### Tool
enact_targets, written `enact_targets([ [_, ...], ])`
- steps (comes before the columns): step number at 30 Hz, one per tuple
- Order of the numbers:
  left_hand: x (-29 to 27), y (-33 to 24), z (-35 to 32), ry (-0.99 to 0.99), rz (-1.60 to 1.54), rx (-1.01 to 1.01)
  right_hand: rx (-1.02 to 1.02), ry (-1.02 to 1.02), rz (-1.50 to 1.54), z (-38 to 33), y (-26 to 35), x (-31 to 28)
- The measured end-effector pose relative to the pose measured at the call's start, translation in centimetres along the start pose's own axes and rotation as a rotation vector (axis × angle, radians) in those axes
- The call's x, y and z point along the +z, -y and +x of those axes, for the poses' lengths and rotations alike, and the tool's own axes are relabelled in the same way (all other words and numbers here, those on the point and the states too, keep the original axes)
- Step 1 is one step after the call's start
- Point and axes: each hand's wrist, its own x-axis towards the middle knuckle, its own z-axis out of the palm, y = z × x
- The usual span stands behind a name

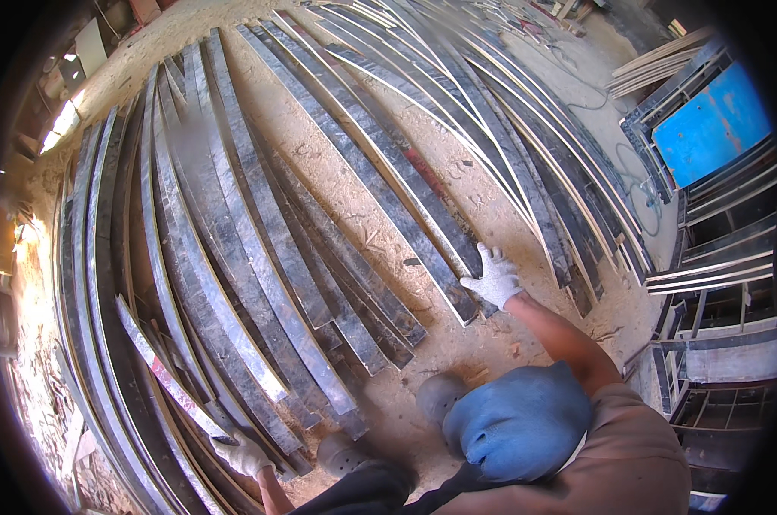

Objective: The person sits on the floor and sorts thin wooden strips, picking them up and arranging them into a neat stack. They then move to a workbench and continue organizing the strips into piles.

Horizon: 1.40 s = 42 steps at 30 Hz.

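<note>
My left hand [242, 455], in a whitish work glove, is at the near end of a long narrow strip with red marks [174, 384], low on the left. Its fingers close on that end, though the underside of the grip is hidden. Farther right, my right hand [496, 276], gloved too, has thumb and fingers spread over the near end of another long dark strip with a red patch [424, 176]. Beside it on the left lies a plain dark strip [354, 184] with a pale edge.
Many dark strips [221, 202] cover the ground at left, and a further pile [500, 129] lies at right. Wood shavings strew the floor [315, 154]. Dark frames and a blue panel [710, 124] stand at far right. A shoe [440, 397] and blue cloth [522, 421] are close to me.
</note>
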Motion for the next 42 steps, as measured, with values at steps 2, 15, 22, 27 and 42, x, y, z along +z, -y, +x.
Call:
enact_targets([
  [2,0.0,-0.4,0.0,0.011,0.000,-0.002,-0.040,-0.067,0.046,-0.6,-0.3,0.2],
  [15,0.1,-0.2,0.0,-0.043,0.029,0.033,-0.185,-0.128,0.044,-3.6,4.6,1.8],
  [22,-0.4,-0.9,-0.6,0.002,0.003,-0.021,-0.278,-0.195,-0.131,-3.1,4.5,1.6],
  [27,-0.3,-1.4,-0.8,-0.032,-0.081,0.023,-0.193,-0.287,-0.174,-2.8,4.4,2.4],
  [42,-4.8,-6.3,-0.6,-0.095,-0.091,0.092,-0.592,-0.123,0.522,-8.1,18.9,1.0],
])
